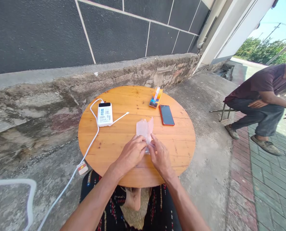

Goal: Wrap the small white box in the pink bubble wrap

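A thin, crinkled, pinkish-white sheet (143,129), like tissue or soft wrapping, lies near the front of the round wooden table (123,94). At its near end, my left hand (134,149) is closed, with the fingers curled over the edge. My right hand (160,156) pinches the same end from the other side, thumb and fingertips close together. The two hands almost meet. Something clear or shiny shows between the fingertips, but the fingers hide most of it.
A white power bank (104,115) with cables lies at the left of the table. Toward the back right are a phone (167,115) and a small orange-and-blue box (156,97). A seated person (261,93) is off to the right. A stained wall (123,75) runs behind the table.
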Demonstrator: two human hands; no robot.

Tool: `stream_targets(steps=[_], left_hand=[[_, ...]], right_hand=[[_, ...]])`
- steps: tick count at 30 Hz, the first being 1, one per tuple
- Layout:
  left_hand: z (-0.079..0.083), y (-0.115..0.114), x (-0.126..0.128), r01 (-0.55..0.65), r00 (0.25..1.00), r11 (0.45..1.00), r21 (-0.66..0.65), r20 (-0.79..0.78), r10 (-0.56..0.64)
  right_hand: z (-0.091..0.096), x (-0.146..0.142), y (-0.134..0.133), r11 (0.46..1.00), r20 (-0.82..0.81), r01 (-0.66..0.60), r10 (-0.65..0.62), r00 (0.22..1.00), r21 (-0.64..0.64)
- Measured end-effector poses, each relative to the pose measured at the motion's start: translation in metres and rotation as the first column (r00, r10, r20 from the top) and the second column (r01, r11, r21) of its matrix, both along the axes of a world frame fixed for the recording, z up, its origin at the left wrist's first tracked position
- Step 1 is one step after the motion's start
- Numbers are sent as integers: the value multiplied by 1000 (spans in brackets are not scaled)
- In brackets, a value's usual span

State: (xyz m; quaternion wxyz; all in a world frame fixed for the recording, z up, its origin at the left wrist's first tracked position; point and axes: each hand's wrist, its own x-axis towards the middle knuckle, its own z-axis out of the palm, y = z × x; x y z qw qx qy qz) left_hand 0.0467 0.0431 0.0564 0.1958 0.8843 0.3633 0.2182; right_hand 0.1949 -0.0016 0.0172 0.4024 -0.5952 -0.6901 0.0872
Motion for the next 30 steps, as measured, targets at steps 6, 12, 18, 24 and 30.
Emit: stream_targets(steps=[6,12,18,24,30], left_hand=[[-4,0,0,-17,999,1000,-18,49,18],[-4,-2,-1,-47,997,998,-40,67,49],[-9,-7,-1,-55,995,998,20,83,54],[-28,-15,-5,-62,983,991,116,180,40],[-31,-18,-6,-100,977,987,127,201,73]], right_hand=[[4,-1,-2,1000,78,13,-12,997,-13],[4,-10,1,992,60,108,-105,993,-63],[8,-11,-10,998,-77,37,-41,996,-56],[4,-1,-16,997,-144,-62,56,988,-36],[-5,-5,-6,999,-179,-16,10,984,-35]])
